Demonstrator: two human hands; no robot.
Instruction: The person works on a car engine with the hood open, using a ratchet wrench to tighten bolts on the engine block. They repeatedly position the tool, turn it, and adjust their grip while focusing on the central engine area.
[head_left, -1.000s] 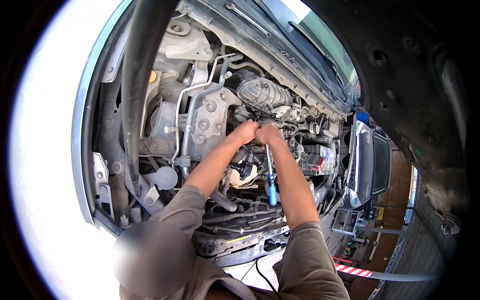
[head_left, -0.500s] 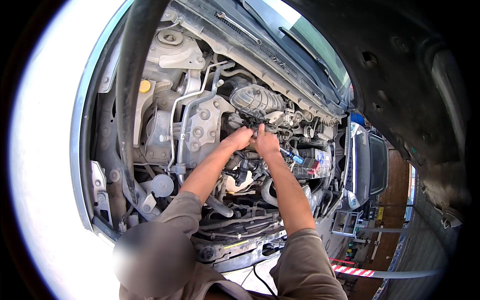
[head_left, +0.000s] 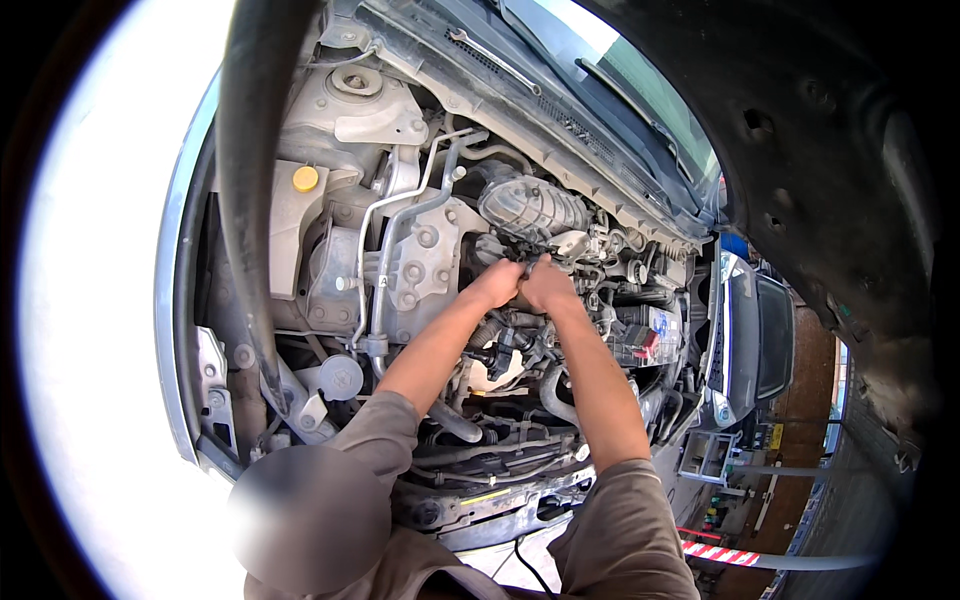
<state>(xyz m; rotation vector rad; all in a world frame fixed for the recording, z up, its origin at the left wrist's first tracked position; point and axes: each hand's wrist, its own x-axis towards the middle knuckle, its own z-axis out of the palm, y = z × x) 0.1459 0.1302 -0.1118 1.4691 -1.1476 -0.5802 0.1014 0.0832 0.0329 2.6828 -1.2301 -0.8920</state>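
Both hands are down in the engine bay, meeting on one small dark part [head_left: 523, 268], maybe a connector or clip, right under the ribbed air hose [head_left: 530, 208]. It is mostly hidden between the fists, so I cannot tell its shape, its long axis or which way it points.

My left hand [head_left: 497, 284] is clenched, knuckles up, fingers curled around that part from the left. My right hand [head_left: 548, 285] is clenched too, touching the left hand and closing in on the same part from the other side. I cannot tell which hand really carries the hold, since the fingertips are hidden.

I'd judge this the working step itself: both hands squeezing or pulling at a fitting low in the engine. The next move likely calls for a firm, steady pull with the wrists locked, and care for the thin wires just below the grip.

Outward from the grip: to its left stands the grey metal mount [head_left: 425, 262] with its bolts, and a bent metal pipe [head_left: 392, 250] runs down beside it. Further left is the yellow cap [head_left: 306, 178]. To the right of the grip sits the black box with a red tab [head_left: 640, 338]. Beyond the grip lies the windscreen [head_left: 640, 90], and the raised hood [head_left: 840, 180] hangs over everything.
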